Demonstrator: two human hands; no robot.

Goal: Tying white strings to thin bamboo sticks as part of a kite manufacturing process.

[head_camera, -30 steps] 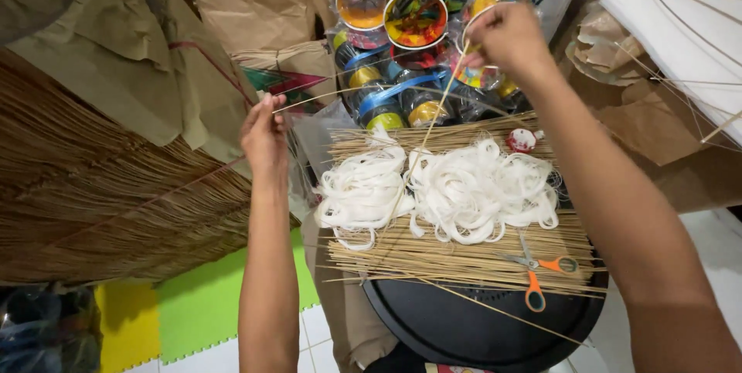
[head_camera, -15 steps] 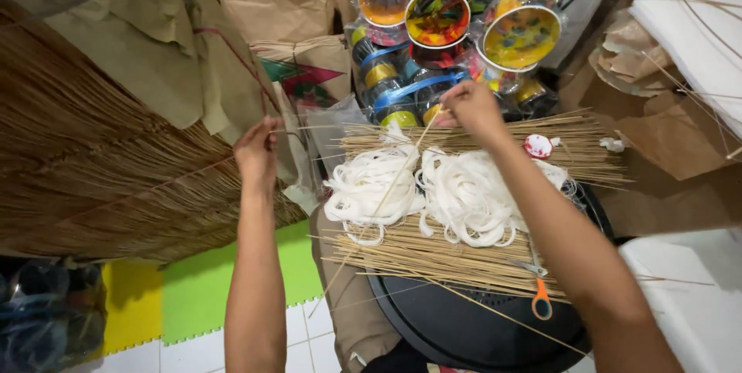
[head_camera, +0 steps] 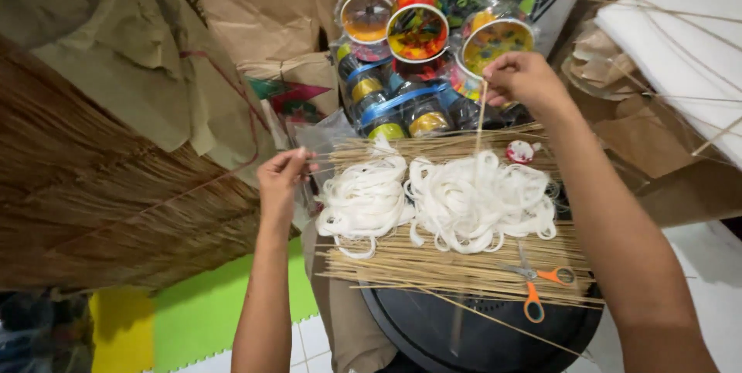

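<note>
My right hand [head_camera: 522,81] is raised over the far side of a round black table [head_camera: 433,327] and pinches the top of a thin bamboo stick [head_camera: 480,122] that hangs down toward two heaps of white string loops [head_camera: 456,203]. My left hand [head_camera: 280,176] is at the left of the table, fingers pinched on thin sticks that run from the bundle of bamboo sticks [head_camera: 456,265] lying across the table. Orange-handled scissors [head_camera: 535,289] rest on the bundle's near side.
Wrapped colourful spools [head_camera: 417,33] stand stacked behind the table. A big sheaf of brown sticks [head_camera: 100,211] and brown paper [head_camera: 139,71] fill the left. White paper sheets [head_camera: 680,33] lie at the right. A small red-and-white reel [head_camera: 521,152] sits by the string. Green and yellow mats [head_camera: 185,319] cover the floor.
My right hand dropped toward the string half a second ago and has now lifted and shifted right with the stick. My left hand stays by the bundle's left end.
</note>
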